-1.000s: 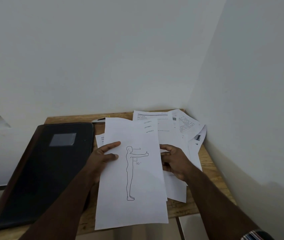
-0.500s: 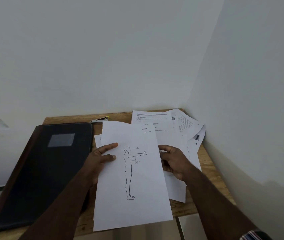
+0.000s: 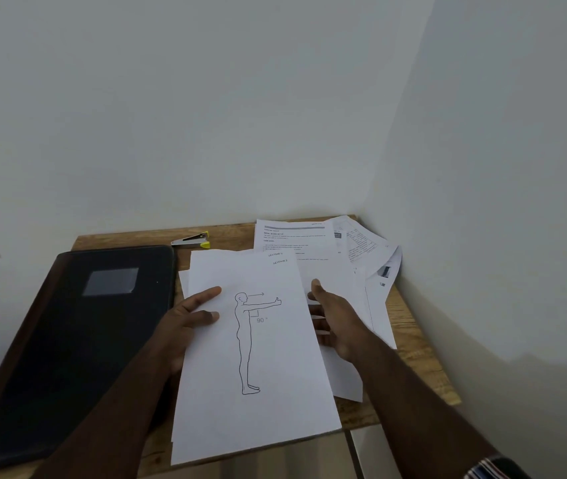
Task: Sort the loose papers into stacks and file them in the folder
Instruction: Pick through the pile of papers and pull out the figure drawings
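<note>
A white sheet with a line drawing of a standing figure (image 3: 257, 357) tops a small stack lifted above the desk. My left hand (image 3: 188, 316) pinches the stack's left edge, thumb on top. My right hand (image 3: 333, 323) is at the stack's right edge with fingers spread and relaxed, partly behind the sheet. Several loose printed papers (image 3: 309, 240) lie fanned toward the back right corner. A closed black folder (image 3: 78, 333) lies flat to the left.
A small stapler with yellow ends (image 3: 194, 239) lies near the back wall. The wooden desk (image 3: 416, 357) sits in a corner, walls close behind and on the right. Its front edge runs just below the held sheet.
The held stack has tilted slightly, its lower end swinging right. My right hand has loosened from curled fingers at the paper edge to spread fingers.
</note>
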